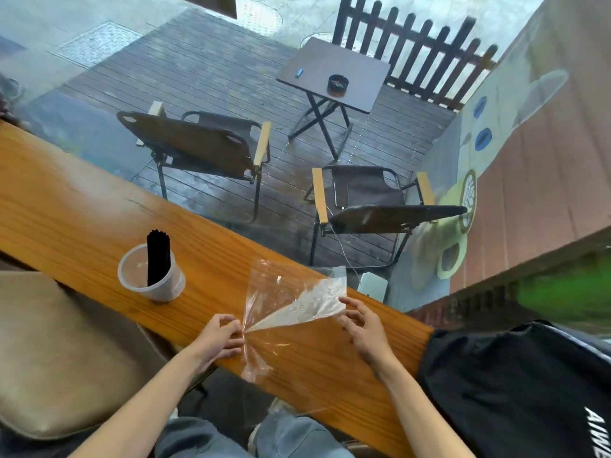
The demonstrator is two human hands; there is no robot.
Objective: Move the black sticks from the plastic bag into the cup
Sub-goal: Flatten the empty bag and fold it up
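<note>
A bundle of black sticks [158,257] stands upright in a clear plastic cup [150,279] on the wooden counter [82,209], left of centre. A clear plastic bag [291,299] lies crumpled on the counter to the cup's right, and no sticks show inside it. My left hand [220,338] pinches the bag's gathered left side. My right hand [363,328] hovers at the bag's right edge with its fingers spread, touching or just off the plastic.
A black bag with white lettering [515,385] rests on the counter's right end. A tan cushioned seat [56,352] is at my left. Beyond the window glass stand two folding chairs [198,143] and a small table [334,74].
</note>
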